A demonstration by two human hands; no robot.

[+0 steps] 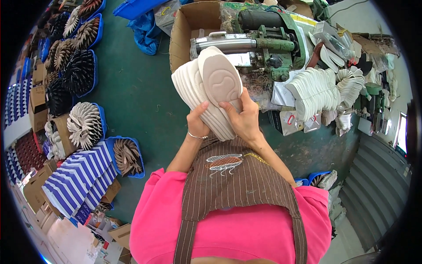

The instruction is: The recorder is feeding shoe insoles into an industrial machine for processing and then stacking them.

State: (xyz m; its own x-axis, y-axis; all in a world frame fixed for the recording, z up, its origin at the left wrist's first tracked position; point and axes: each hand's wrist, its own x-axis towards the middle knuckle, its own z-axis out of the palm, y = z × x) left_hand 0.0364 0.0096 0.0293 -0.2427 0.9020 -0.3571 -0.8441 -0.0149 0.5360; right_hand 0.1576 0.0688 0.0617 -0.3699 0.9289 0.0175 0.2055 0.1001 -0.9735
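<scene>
Both my hands hold a thick stack of off-white shoe insoles (187, 83) out in front of my apron. My left hand (198, 121) is closed round the near left side of the stack, its thumb up against the edges. On the right, my right hand (245, 118) grips the stack too, with its thumb lying on the top insole (220, 79). That top insole shows a beige face with a raised curved pattern and sits slightly turned from the others. The fingers beneath the stack are hidden.
Ahead stands a green machine with a metal roller (228, 42), beside an open cardboard box (198, 17). Rows of white insoles (314, 92) lie on the bench to its right. Blue baskets of insoles (125, 156) and striped boxes (79, 176) line the left side of the green floor (132, 83).
</scene>
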